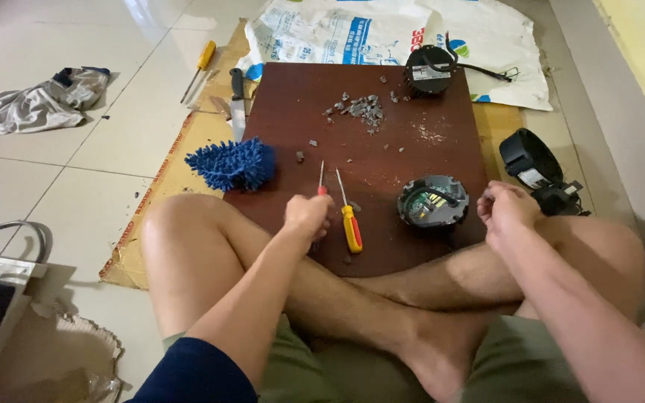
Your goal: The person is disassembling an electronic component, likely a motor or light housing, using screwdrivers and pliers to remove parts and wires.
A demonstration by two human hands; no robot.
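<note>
The left hand point(307, 216), just below the frame's centre, is closed around the red handle of a thin screwdriver point(321, 179), whose shaft points up the frame over the brown board point(412, 112). Just right of it, apart from the hand, a yellow screwdriver point(349, 220) with a red grip lies flat on the board. Further right, near the board's lower right edge, sits an opened round unit point(433, 201) showing its circuit board. The right hand point(508, 209) is curled loosely beside it, resting at the knee; whether it holds anything I cannot tell. Up the board lie grey chips point(363, 108) and, at the top right corner, a black round unit point(428, 69) with a cable. A blue mop head point(231, 164) rests at the board's left edge. A knife point(237, 104) and another yellow-handled screwdriver point(197, 69) lie upper left. A black housing point(535, 168) sits at right.
</note>
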